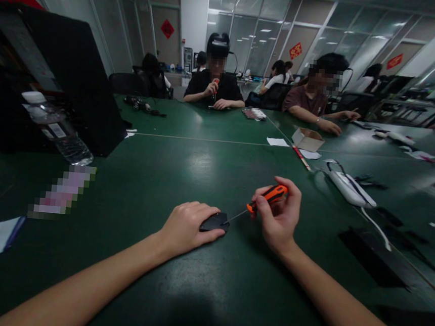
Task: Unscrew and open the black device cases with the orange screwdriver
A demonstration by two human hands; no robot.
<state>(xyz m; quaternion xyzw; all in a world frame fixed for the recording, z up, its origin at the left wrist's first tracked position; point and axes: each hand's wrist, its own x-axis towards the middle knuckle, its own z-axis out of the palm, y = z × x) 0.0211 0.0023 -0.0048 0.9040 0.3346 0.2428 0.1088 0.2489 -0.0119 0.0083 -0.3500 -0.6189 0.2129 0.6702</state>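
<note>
On the green tabletop point(197, 171), my left hand point(188, 227) grips a small black computer mouse point(214, 223), its fingers and thumb along the sides. Part of the mouse is covered by that hand. My right hand point(279, 221) is closed round the orange and black handle of a screwdriver point(271, 195). The screwdriver slants down to the left, and its thin metal shaft reaches the top of the mouse near its right end. Whether the tip sits in a screw is too small to tell.
A water bottle point(58, 129) leans beside a black case point(69, 69) at left. Right of my hands lie a white power strip point(352, 189) with cables and a small cardboard box point(308, 139). Across the table, one person point(197, 90) holds an orange-handled tool; another person point(303, 95) sits further right.
</note>
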